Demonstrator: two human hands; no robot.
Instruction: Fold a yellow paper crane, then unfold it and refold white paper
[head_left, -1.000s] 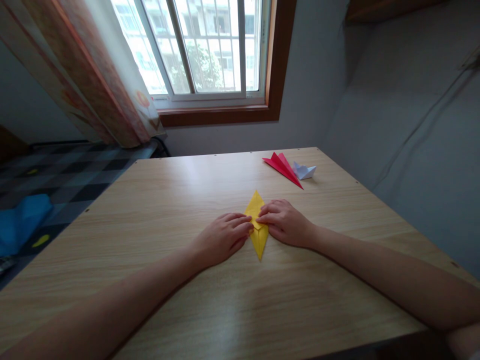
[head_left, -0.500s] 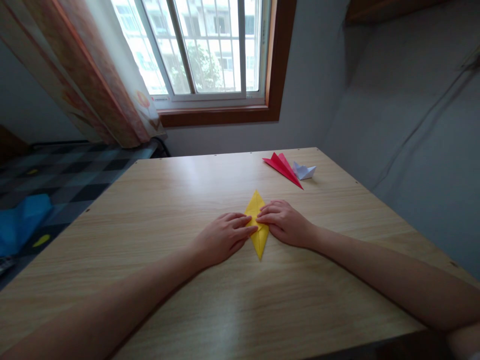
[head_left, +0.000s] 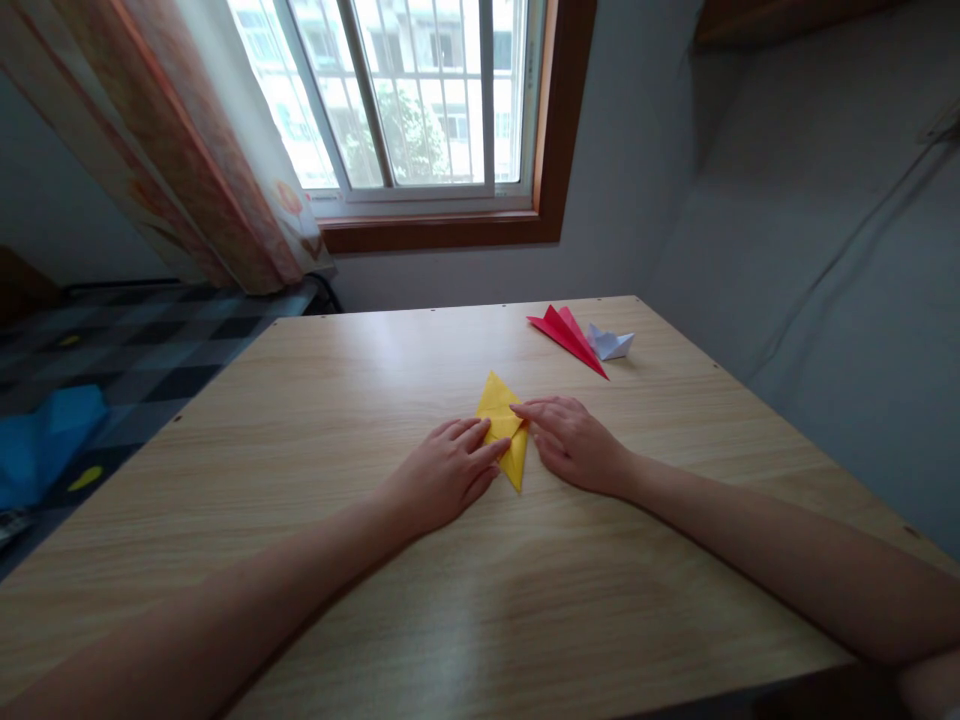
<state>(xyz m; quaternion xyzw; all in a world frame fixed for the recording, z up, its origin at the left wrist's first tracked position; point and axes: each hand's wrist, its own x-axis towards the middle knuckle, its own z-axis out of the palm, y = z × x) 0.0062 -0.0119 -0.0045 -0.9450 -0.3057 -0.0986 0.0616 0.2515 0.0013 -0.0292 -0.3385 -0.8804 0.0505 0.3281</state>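
A yellow sheet of origami paper, folded into a long pointed diamond, lies on the wooden table in front of me. It is turned slightly, its far tip to the left. My left hand holds it down at its left edge, fingertips and thumb resting on the paper. On the other side, my right hand has its fingertips at the right corner, where a flap is partly lifted and folded inward. Whatever part of the paper lies under the fingertips is hidden.
A red paper plane and a white paper boat lie together near the table's far right corner. Beyond the table are a window and a curtain. Something blue rests on a checked cover at left.
The yellow paper has turned, its far tip swinging left. My right fingers have moved slightly outward to its right corner, and a flap there is now lifted. My left hand has barely shifted.
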